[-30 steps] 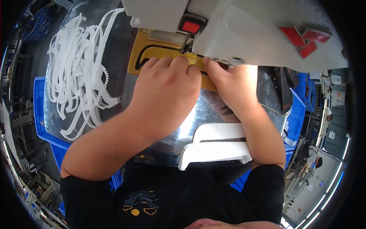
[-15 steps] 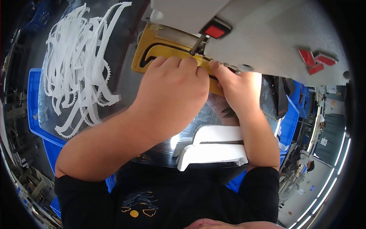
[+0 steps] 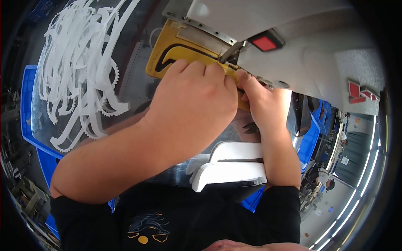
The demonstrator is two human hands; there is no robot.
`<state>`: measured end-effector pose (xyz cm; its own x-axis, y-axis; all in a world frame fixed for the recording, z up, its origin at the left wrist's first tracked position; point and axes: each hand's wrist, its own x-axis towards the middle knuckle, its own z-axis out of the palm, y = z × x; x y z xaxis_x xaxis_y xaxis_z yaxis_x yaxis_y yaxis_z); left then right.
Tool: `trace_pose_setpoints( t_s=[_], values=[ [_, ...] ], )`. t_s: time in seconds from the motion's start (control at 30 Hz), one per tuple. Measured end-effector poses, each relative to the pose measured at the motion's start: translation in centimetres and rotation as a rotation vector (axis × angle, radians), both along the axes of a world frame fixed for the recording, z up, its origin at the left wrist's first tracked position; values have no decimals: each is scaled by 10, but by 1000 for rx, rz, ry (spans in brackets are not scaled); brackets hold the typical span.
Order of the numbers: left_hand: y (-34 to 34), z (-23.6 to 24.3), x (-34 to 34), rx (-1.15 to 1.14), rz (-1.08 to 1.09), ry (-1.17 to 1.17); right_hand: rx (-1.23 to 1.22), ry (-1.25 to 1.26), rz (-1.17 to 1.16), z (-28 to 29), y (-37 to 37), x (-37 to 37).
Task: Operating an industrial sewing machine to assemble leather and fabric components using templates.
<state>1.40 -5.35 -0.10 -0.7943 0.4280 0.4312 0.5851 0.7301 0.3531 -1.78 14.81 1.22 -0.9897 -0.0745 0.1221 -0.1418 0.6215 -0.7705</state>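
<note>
Left blue tray: its wall (image 3: 27,106) runs along the outer edge of the table, beyond the strips.
White strips: a tangled heap of long, narrow strips (image 3: 86,62), many with toothed edges, lies on the left of the dark, shiny tabletop (image 3: 140,94).
Yellow plate: the flat plate (image 3: 166,43), with a black-edged curved slot, lies slantwise beyond the hands; its left end shows, and its right part runs under the fingers and beside the machine.
Left hand: the hand (image 3: 197,94), back upward and knuckles bent, rests over the plate's near edge; its fingertips are hidden, so I cannot tell whether it grips or presses.
Metal foot: a slim dark part (image 3: 231,52) reaches down to the plate, just beyond the left knuckles.
White pieces: two long pieces with curved left ends (image 3: 234,171) lie side by side near the table's front edge, left of the right forearm.
Right hand: the hand (image 3: 264,95) is just beside the left, thumb at the plate, other fingers mostly hidden; its hold cannot be told.
Machine: a grey housing (image 3: 310,42) with a red switch (image 3: 264,43) overhangs the right hand.
Right blue tray: this one (image 3: 309,141) is beyond the right forearm.
</note>
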Motion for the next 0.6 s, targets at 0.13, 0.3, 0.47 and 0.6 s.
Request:
trace_pose_setpoints(
  t_s=[0.13,0.3,0.47,0.6],
  values=[
    [0,0,0,27,-4,1,-4,2,7,1,-1,0],
    [0,0,0,0,-2,-5,-11,4,10,1,-2,0],
    [0,1,-1,-8,-3,-3,11,25,23,0,-1,-1],
    [0,1,0,-13,-1,3,14,34,30,0,-1,-1]
  ],
)
